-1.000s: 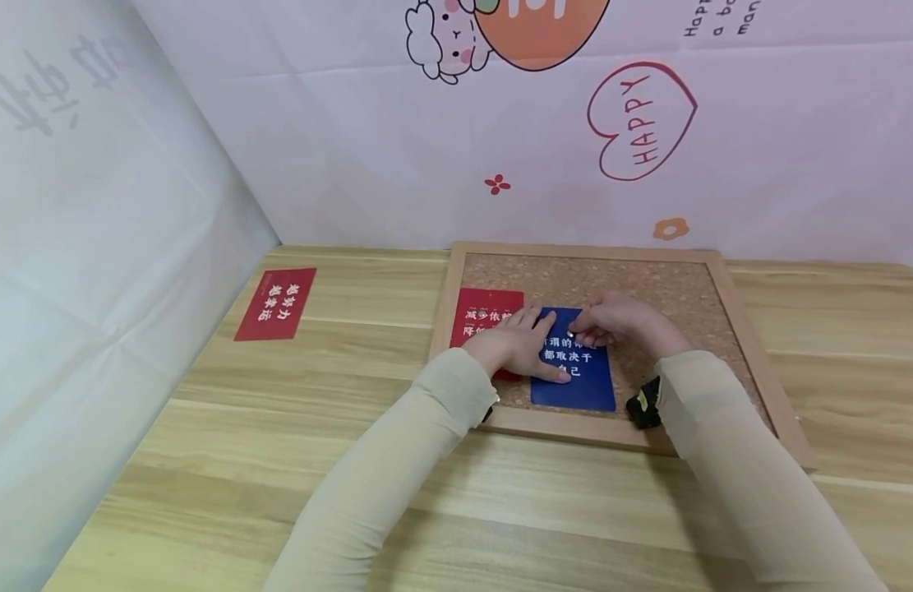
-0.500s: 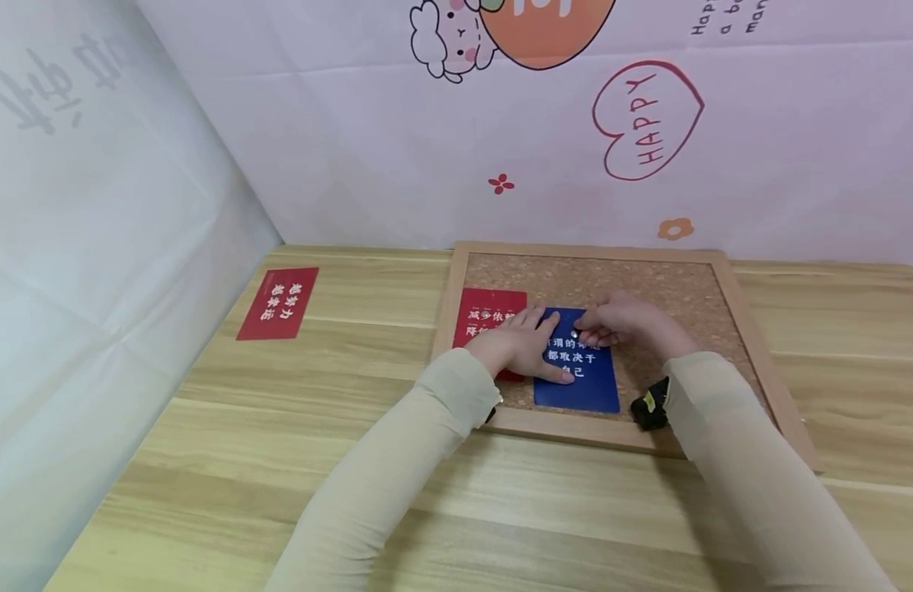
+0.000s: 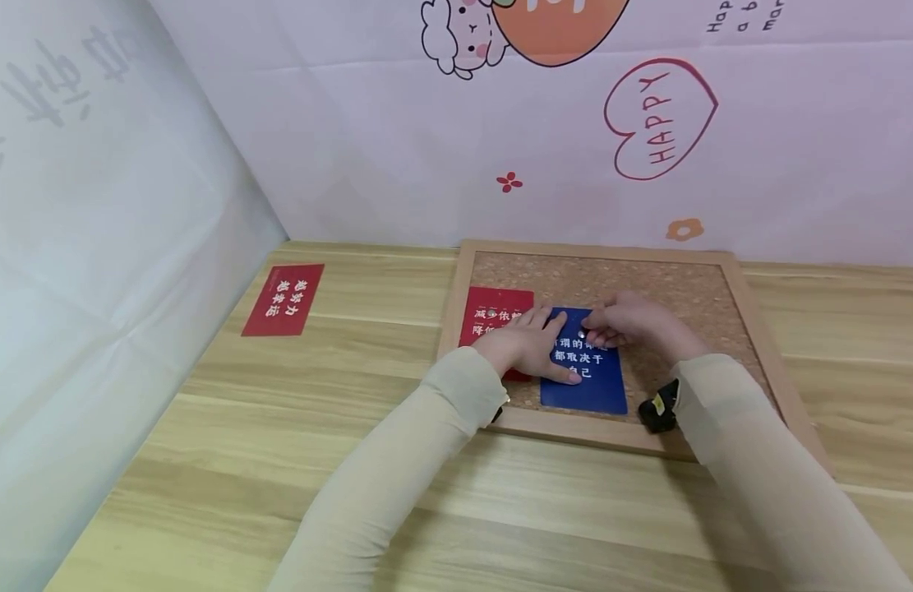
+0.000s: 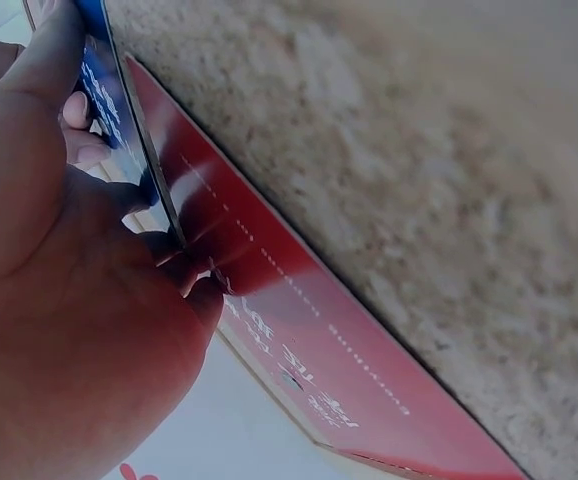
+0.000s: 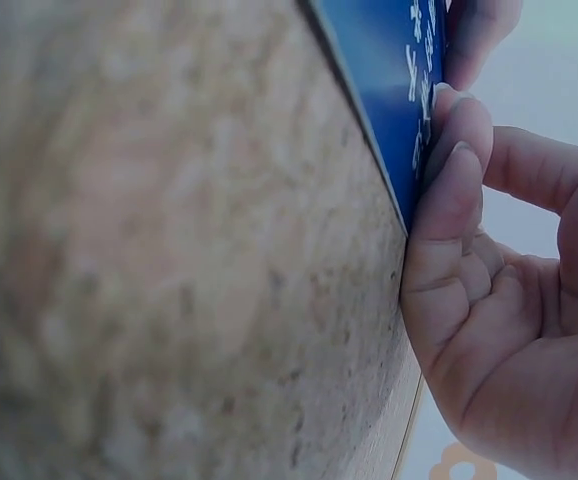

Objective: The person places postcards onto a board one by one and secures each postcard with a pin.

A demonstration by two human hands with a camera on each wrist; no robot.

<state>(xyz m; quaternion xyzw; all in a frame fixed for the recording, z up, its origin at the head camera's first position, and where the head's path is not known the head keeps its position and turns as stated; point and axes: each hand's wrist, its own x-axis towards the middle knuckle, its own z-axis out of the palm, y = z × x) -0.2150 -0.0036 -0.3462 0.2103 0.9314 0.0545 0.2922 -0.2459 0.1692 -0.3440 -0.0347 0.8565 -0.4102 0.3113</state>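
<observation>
A blue card [image 3: 585,396] with white characters lies on a cork board [image 3: 670,288], just right of a red card [image 3: 481,298]. My left hand [image 3: 526,343], fingers spread, rests over the blue card's left side and part of the red one; the left wrist view shows its fingers reaching across both card edges [image 4: 279,290]. Near the blue card's top, the curled fingers of my right hand [image 3: 629,321] pinch a small silver thumbtack [image 3: 582,335], mostly covered by the fingertips. In the right wrist view, that hand [image 5: 529,320] touches the blue card [image 5: 374,85].
A second silver thumbtack [image 3: 491,313] sits in the upper part of the red card. Another red card [image 3: 283,300] lies on the wooden table [image 3: 352,370] at the far left. The board's wooden frame [image 3: 574,427] surrounds the cork, and a printed cloth [image 3: 397,148] hangs behind.
The head view has shifted slightly, so everything sits a little further right. Both hands keep their places on the cards, with no clear movement of the fingers.
</observation>
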